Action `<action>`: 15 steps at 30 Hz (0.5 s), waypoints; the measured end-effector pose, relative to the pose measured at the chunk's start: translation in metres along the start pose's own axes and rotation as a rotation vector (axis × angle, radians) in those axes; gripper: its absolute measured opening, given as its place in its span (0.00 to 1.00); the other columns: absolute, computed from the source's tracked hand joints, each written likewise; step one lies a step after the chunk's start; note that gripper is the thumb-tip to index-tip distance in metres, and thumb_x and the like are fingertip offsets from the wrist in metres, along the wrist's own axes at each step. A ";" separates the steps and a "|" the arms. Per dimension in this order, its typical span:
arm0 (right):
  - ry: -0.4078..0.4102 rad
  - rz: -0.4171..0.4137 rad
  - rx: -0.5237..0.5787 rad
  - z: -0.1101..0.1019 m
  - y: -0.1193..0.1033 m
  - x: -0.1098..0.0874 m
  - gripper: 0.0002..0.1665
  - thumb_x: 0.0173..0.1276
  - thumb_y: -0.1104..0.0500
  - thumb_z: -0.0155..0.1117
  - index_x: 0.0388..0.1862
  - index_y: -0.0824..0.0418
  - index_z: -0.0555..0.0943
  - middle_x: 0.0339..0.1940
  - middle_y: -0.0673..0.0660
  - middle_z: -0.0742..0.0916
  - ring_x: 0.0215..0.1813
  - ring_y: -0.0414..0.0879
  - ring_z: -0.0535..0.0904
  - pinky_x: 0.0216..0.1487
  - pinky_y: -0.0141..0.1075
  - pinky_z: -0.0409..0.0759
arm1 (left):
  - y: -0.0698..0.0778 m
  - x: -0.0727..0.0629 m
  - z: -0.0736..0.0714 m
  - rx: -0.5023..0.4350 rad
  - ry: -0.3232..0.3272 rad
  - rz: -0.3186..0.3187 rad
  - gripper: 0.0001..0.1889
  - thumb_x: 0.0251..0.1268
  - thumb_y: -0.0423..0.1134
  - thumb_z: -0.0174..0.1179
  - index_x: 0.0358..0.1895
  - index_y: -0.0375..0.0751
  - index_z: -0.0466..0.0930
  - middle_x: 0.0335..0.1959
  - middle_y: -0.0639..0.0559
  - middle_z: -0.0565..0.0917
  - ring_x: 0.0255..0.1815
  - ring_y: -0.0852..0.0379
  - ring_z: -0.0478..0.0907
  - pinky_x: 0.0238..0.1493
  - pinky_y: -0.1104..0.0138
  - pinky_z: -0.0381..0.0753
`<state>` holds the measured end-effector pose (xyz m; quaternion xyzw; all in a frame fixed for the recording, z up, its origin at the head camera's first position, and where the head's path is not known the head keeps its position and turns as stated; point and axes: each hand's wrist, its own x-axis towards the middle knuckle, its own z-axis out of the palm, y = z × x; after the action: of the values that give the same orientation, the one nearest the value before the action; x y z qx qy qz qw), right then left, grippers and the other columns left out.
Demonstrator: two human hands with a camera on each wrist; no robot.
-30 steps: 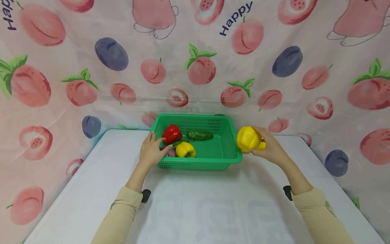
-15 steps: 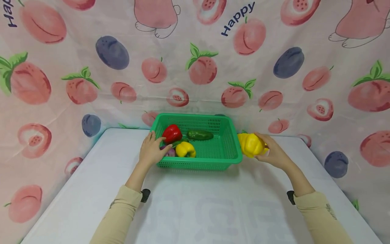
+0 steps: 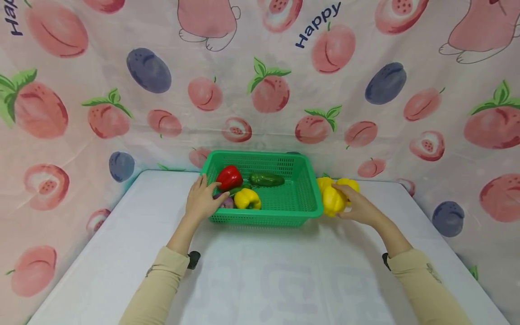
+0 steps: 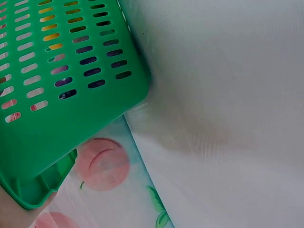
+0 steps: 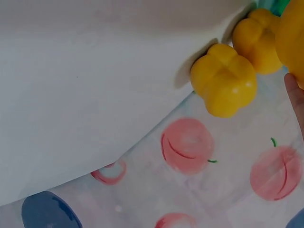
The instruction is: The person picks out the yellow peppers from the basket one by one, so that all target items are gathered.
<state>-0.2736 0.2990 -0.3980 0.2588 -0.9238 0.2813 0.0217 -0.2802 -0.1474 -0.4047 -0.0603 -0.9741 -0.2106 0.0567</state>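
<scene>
In the head view my right hand (image 3: 359, 207) holds a yellow bell pepper (image 3: 333, 201) between fingers and thumb, just right of the green basket (image 3: 268, 213). Two more yellow bell peppers stand close by: one (image 3: 323, 182) against the basket's right side, another (image 3: 350, 183) behind my fingers. The right wrist view shows the held pepper (image 5: 292, 40) at its right edge, with a fingertip on it. My left hand (image 3: 201, 198) rests on the basket's left front corner, fingers spread and thumb over the inside. An eggplant-purple vegetable (image 3: 226, 202) lies partly hidden beneath that thumb.
Inside the basket lie a red bell pepper (image 3: 229, 178), a long green pepper (image 3: 266, 179), a yellow bell pepper (image 3: 247, 198) and another green piece, partly covered. The white table (image 3: 260, 271) meets a fruit-printed cloth (image 3: 260, 126) behind and at both sides.
My right hand has brought the yellow bell pepper down and nearer to me beside the basket, uncovering the two peppers behind it. The left hand and basket have stayed put.
</scene>
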 end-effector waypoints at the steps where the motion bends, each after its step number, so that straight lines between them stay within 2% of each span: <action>1: -0.012 -0.002 -0.011 0.001 0.000 0.001 0.45 0.53 0.69 0.69 0.68 0.70 0.60 0.66 0.70 0.69 0.62 0.64 0.68 0.61 0.60 0.70 | 0.000 0.000 0.000 0.001 -0.001 -0.001 0.31 0.67 0.59 0.48 0.64 0.40 0.70 0.73 0.27 0.48 0.75 0.33 0.42 0.75 0.45 0.44; 15: -0.087 -0.033 -0.050 0.013 0.004 0.000 0.42 0.51 0.69 0.69 0.66 0.71 0.63 0.64 0.71 0.71 0.63 0.66 0.66 0.63 0.63 0.65 | 0.002 0.000 -0.002 0.000 -0.001 -0.002 0.31 0.67 0.59 0.48 0.64 0.40 0.70 0.73 0.28 0.48 0.76 0.34 0.41 0.75 0.46 0.44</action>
<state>-0.2738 0.2949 -0.4115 0.2852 -0.9263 0.2462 -0.0075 -0.2795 -0.1466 -0.4028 -0.0592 -0.9742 -0.2107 0.0559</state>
